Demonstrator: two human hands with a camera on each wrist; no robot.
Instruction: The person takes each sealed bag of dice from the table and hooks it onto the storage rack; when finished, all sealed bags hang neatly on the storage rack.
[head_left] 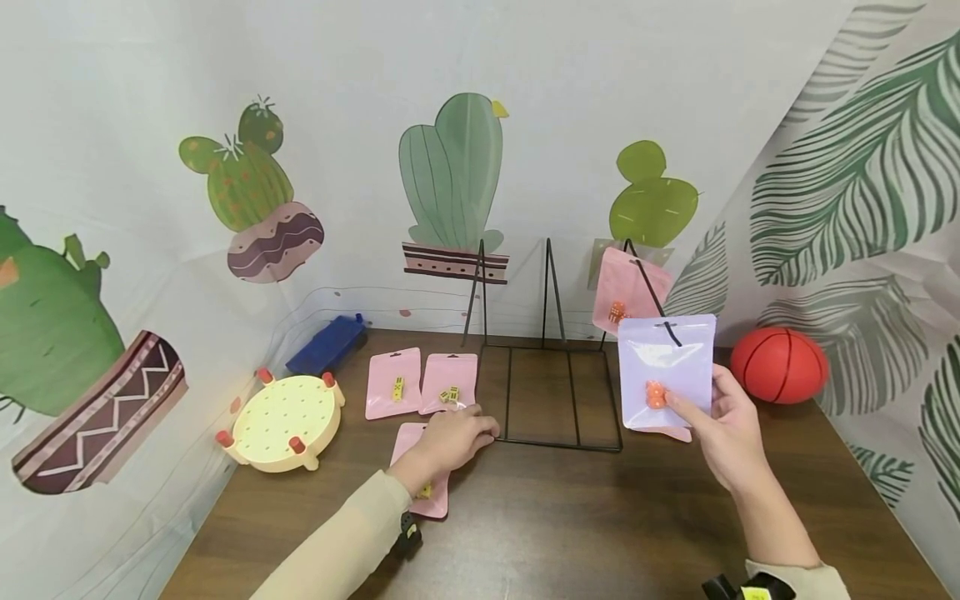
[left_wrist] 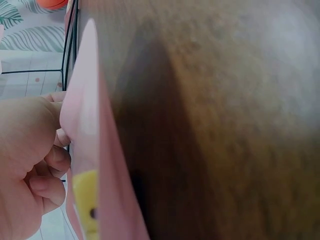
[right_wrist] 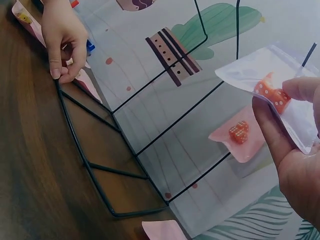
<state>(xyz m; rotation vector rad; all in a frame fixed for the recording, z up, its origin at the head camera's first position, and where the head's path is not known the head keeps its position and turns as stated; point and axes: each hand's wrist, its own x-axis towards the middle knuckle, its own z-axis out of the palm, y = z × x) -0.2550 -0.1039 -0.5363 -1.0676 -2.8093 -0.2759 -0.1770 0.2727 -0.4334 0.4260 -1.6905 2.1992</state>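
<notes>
My right hand (head_left: 727, 433) pinches the lower part of a lilac zip pouch (head_left: 693, 358) with orange dice (right_wrist: 272, 92) inside, thumb over the dice. The pouch's top slot is at the tip of the right-hand prong of a black wire rack (head_left: 577, 447). Further back on that prong hangs a pink pouch (head_left: 633, 279) with orange dice. My left hand (head_left: 450, 442) holds the rack's front left corner between thumb and fingers, as the right wrist view shows. Under that wrist lies a pink pouch (left_wrist: 82, 115) with yellow dice, partly hidden.
Two more pink pouches (head_left: 382, 404) (head_left: 437, 372) with yellow dice lie left of the rack. Another pink pouch (head_left: 678, 434) peeks out below the lilac one. A red ball (head_left: 780, 365) sits at right; a cream pegged disc (head_left: 281, 425) and a blue object (head_left: 327, 343) are at left.
</notes>
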